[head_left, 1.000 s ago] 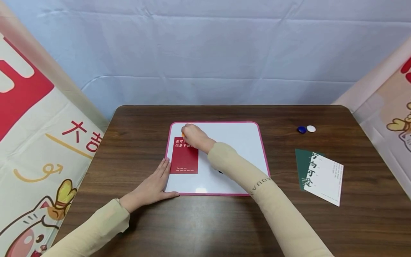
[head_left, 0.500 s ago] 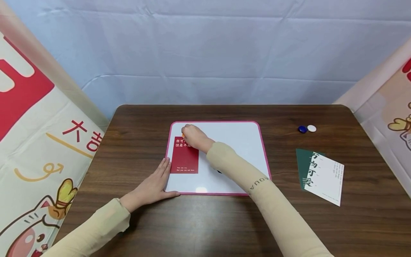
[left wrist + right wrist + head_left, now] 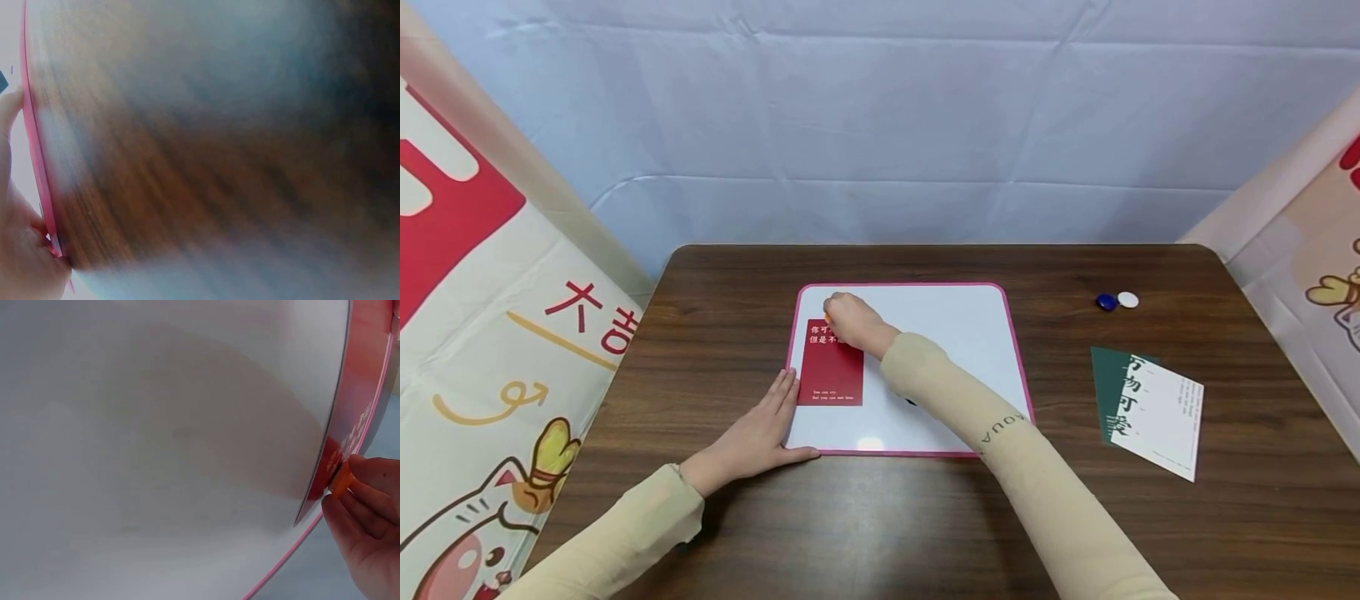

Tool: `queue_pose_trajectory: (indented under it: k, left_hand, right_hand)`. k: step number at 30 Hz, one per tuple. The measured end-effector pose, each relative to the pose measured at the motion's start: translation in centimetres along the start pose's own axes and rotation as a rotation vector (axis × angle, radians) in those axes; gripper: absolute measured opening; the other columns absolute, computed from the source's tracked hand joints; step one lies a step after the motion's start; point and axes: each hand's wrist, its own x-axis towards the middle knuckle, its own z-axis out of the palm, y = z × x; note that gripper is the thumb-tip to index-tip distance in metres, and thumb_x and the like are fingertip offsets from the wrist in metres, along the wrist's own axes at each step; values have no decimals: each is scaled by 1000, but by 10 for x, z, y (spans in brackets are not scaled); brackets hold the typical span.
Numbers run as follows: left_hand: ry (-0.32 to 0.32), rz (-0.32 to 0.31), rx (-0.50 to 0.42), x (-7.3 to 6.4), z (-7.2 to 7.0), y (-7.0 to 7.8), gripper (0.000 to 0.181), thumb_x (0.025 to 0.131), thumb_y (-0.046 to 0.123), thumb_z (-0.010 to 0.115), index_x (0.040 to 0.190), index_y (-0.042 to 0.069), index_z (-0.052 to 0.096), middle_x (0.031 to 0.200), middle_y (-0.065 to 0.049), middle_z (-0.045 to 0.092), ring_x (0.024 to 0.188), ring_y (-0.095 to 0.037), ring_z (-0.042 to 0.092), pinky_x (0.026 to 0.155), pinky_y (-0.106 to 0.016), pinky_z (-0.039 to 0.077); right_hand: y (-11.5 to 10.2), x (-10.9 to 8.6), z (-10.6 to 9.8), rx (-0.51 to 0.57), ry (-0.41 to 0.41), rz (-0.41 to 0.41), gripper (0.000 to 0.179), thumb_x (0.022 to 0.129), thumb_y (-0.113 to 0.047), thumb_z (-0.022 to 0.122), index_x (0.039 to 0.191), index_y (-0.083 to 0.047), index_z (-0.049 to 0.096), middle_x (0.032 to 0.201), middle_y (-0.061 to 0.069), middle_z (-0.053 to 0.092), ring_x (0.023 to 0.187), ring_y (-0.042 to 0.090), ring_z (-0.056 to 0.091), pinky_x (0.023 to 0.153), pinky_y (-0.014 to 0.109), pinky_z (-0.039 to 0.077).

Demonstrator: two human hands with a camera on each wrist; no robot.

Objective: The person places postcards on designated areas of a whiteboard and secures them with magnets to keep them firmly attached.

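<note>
A whiteboard [image 3: 951,321] with a pink frame lies flat on the table. On its left part rests a red card [image 3: 832,373] with white print. My right hand [image 3: 859,323] pinches an orange button magnet [image 3: 340,479] between thumb and fingers, against the card's top edge; the hand covers part of the print. At the lower left corner of the board, my left hand [image 3: 758,435] rests with straight fingers along the left edge and the thumb by the bottom edge. The left wrist view shows part of that hand beside the pink frame.
To the right lie a white card [image 3: 1165,421] and a green card [image 3: 1105,387], partly overlapping. Behind them are a blue round magnet [image 3: 1106,302] and a white round magnet [image 3: 1127,299]. A small dark thing [image 3: 912,402] peeks out beneath the right sleeve.
Hardly anything differs. The right forearm has shifted very slightly left, while the right hand stays at the card's top and the left hand keeps its place.
</note>
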Motion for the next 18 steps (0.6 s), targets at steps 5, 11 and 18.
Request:
queue_pose_trajectory:
  k: [5, 11, 18]
  left_hand:
    - [4, 1, 0, 0, 1, 0, 107, 74, 72, 49, 145, 1, 12, 152, -13, 8, 139, -26, 4, 102, -41, 33]
    - [5, -2, -4, 0, 0, 0, 107, 73, 72, 49, 145, 1, 12, 152, -13, 8, 139, -26, 5, 102, -42, 33]
    - [13, -2, -12, 0, 0, 1, 107, 73, 70, 52, 145, 1, 13, 152, -13, 9, 139, -27, 7, 101, -42, 34]
  right_hand:
    - [3, -5, -3, -2, -4, -14, 28, 85, -13, 63, 110, 0, 61, 99, 10, 62, 87, 17, 57, 84, 24, 48]
    - [8, -11, -7, -18, -20, -15, 28, 86, -13, 62, 110, 0, 60, 102, 10, 61, 90, 16, 56, 85, 24, 47]
    - [15, -19, -11, -53, -11, -61, 26, 86, -9, 61, 110, 1, 61, 103, 10, 62, 92, 18, 58, 86, 25, 47]
